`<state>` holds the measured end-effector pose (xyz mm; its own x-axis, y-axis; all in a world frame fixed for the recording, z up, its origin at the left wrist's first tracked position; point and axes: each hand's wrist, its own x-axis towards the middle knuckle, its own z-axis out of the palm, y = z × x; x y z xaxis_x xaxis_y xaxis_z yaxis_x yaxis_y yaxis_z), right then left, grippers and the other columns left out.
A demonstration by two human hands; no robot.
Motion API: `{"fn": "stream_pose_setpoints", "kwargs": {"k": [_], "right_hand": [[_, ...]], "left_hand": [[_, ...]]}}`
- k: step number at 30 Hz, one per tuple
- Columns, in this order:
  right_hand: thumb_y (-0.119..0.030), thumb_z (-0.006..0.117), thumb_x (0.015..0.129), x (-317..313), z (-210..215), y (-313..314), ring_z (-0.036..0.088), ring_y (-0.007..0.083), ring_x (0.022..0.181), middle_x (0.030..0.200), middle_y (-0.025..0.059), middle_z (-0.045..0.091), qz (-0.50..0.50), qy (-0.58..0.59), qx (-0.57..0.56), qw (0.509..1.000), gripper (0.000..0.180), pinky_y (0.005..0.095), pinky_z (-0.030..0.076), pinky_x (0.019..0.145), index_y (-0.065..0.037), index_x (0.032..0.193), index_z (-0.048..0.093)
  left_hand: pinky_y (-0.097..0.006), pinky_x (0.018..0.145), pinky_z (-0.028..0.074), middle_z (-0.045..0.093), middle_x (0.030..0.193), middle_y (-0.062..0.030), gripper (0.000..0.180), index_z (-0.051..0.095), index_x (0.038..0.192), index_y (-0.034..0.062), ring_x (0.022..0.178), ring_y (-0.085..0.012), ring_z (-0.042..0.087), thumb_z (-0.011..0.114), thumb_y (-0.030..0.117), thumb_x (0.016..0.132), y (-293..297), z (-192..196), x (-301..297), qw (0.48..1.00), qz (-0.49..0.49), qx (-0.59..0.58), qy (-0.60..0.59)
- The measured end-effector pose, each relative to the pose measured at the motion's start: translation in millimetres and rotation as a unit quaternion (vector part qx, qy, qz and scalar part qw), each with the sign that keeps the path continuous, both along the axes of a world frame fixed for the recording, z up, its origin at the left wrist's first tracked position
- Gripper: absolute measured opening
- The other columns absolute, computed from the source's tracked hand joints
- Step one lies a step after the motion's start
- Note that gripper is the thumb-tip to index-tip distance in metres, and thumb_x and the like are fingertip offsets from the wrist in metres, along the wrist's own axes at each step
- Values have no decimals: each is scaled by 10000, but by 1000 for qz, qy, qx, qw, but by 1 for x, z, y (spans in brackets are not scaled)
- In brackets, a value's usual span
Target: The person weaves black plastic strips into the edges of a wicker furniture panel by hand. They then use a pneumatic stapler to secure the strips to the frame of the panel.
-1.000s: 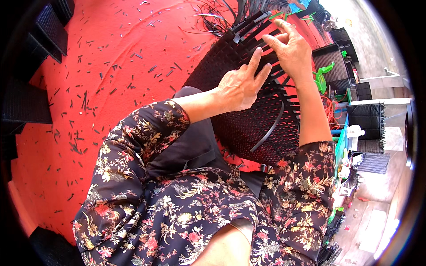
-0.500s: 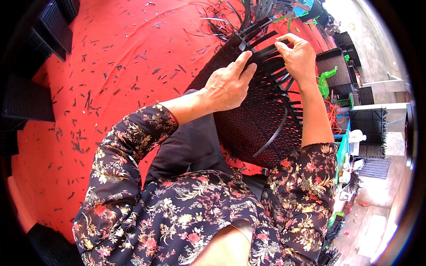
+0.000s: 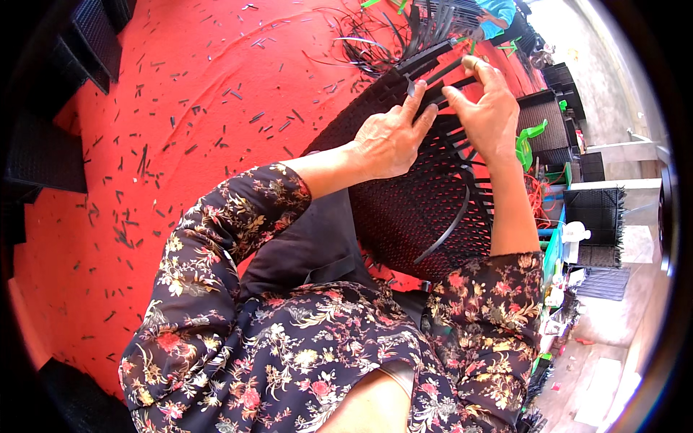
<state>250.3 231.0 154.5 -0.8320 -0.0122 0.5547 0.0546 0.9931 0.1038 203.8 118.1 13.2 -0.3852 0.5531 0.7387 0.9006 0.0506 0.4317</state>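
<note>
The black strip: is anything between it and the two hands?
Nothing visible. The left hand and the right hand both already pinch the black strip at the upper edge of the woven panel.

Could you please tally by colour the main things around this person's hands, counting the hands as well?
Black, 1: the woven black wicker panel with loose black strips, on the lap.
Red, 1: the red floor mat, littered with short black offcuts.
Green, 1: the green plastic object beside the panel.
Bare hands, 2: left hand and right hand, both gripping strips.
Total: 5
</note>
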Motion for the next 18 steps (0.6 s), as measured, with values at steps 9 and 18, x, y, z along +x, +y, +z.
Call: {"fn": "stream_pose_setpoints", "kwargs": {"k": [9,18], "right_hand": [[-263,698,734,-15,-3,-41,608,248,951,955,63,665,17,-30,90,995,392,419,393,873,-122,1091,618],[-127,632,777,-19,-7,-15,633,277,838,850,112,657,23,-1,-58,998,124,375,486,745,-52,874,650]], "left_hand": [[-424,636,557,292,1367,-368,727,341,1343,-45,807,-360,633,626,53,681,7,-5,-1,999,-26,29,-10],[-370,572,538,278,1410,-328,753,340,1386,-9,684,-288,622,627,81,695,6,-4,-2,999,11,-21,25]]}}
